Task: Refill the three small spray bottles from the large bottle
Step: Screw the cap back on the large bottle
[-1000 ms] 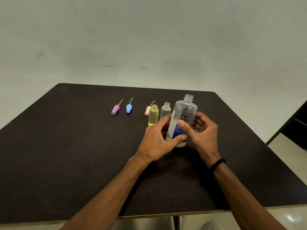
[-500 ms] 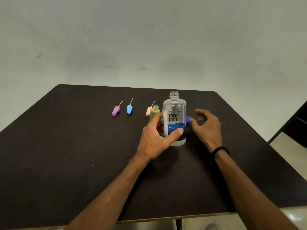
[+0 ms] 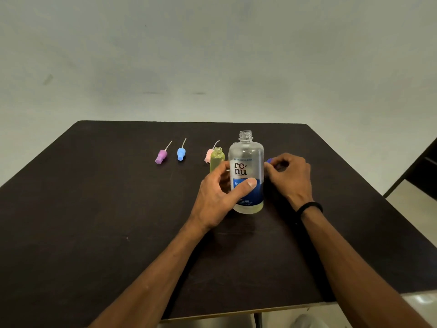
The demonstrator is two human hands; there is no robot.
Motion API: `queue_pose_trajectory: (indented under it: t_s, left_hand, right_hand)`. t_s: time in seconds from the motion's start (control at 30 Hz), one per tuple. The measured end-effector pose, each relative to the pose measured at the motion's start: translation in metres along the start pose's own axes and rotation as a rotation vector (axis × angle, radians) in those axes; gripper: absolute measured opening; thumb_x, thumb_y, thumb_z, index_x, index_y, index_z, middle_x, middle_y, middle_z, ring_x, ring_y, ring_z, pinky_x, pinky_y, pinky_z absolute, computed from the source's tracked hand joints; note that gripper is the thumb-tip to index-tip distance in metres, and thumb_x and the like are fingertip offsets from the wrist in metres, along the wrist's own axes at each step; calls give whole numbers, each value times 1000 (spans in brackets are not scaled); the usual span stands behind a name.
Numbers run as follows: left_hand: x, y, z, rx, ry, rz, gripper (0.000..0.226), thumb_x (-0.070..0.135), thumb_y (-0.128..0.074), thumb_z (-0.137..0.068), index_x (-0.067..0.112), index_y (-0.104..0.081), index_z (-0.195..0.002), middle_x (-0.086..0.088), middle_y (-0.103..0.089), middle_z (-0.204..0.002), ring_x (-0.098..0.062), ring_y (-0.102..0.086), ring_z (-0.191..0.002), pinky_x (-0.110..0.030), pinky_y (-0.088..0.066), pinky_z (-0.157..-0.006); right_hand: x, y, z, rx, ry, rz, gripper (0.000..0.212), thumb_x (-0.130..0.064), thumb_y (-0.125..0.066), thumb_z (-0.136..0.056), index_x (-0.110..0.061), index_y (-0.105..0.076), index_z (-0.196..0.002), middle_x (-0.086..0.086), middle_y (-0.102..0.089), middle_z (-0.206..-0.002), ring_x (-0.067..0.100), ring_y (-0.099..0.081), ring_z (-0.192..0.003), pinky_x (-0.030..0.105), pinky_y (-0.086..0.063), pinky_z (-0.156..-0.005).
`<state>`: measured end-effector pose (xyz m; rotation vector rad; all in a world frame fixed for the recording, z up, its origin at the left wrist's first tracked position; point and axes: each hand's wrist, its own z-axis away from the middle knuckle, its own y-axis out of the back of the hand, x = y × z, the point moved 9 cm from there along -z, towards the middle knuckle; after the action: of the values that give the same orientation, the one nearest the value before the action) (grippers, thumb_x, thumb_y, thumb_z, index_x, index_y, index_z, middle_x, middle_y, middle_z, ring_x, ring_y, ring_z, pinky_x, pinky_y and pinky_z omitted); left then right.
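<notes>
While the left hand (image 3: 218,197) grips the uncapped Renu bottle (image 3: 246,171) upright, the right hand (image 3: 289,177), just beside, pinches a blue cap (image 3: 269,160).

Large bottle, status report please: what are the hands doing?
Left hand grips large bottle, upright, uncapped. Right hand pinches blue cap. Yellow bottle close behind.

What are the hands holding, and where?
The left hand grips the big bottle round its middle, thumb on the label. The right hand curls round something small and blue, mostly hidden.
</notes>
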<state>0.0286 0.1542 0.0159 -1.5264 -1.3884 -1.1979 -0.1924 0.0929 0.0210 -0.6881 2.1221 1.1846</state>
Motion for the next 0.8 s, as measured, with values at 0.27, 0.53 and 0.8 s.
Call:
queue_pose_trajectory:
  t_s: [0.27, 0.53, 0.8]
  left_hand:
    - [0, -4, 1, 32, -40, -228, 66, 53, -91, -74, 29, -61, -128, 13, -76, -115, -1, -72, -107, -33, -63, -93]
    - [-3, -10, -3, -17, -42, -262, 73, 51, -94, -71, 29, -58, -130, 12, -75, -118, 1, -71, -110, -31, -61, -96]
    - [-5, -14, -6, -51, -59, -265, 72, 46, -93, -74, 27, -56, -132, 12, -73, -121, 4, -70, -111, -19, -58, -94]
  right_hand:
    - [-7, 29, 10, 43, -169, -1106, 37, -5, -71, -99, -12, -65, -136, 14, -76, -102, 25, -72, -91, 35, -62, -87]
    - [-41, 22, 19, -193, -130, -1329, 18, -4, -55, -107, -8, -64, -122, 18, -72, -121, 37, -71, -122, 40, -58, -100]
    - [-76, 16, 35, -262, -68, -1263, 33, -9, -50, -110, -13, -57, -143, 17, -73, -121, 36, -71, -121, 43, -61, -97]
